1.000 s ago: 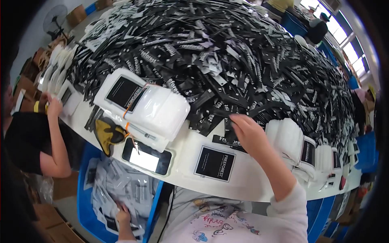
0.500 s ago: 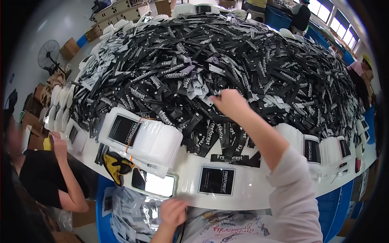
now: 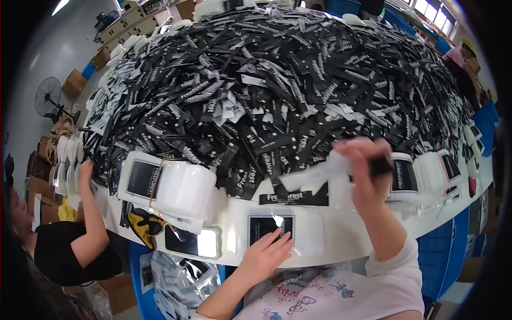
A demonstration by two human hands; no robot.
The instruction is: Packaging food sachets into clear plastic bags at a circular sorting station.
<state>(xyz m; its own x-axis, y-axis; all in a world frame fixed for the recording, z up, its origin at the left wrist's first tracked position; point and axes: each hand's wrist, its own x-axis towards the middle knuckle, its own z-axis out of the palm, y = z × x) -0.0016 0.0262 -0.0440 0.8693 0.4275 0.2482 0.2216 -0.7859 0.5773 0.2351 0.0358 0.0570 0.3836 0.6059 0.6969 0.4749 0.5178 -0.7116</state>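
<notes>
My left hand [image 3: 268, 252] lies with its fingers stretched out on a flat clear plastic bag with a black label [image 3: 257, 228] at the table's near edge. My right hand [image 3: 367, 173], blurred by motion, is closed on a translucent plastic bag [image 3: 309, 177] that trails to the left; a dark patch shows at the fingers. It is in front of a stack of similar bags [image 3: 404, 178] on the right. A single black packet with white lettering [image 3: 293, 198] lies flat just beyond the bag under my left hand.
A huge heap of black packets [image 3: 256, 69] covers most of the white table [image 3: 234, 208]. To my left are a banded bag stack [image 3: 186, 184], a phone [image 3: 192, 242] and a yellow-black object [image 3: 141, 226]. Blue bins [image 3: 440, 261] stand below the edge. A co-worker [image 3: 69, 240] works at far left.
My right hand has left the heap and moved right and nearer, now with a plastic bag. My left hand has come up onto the labelled bag. The view has shifted slightly.
</notes>
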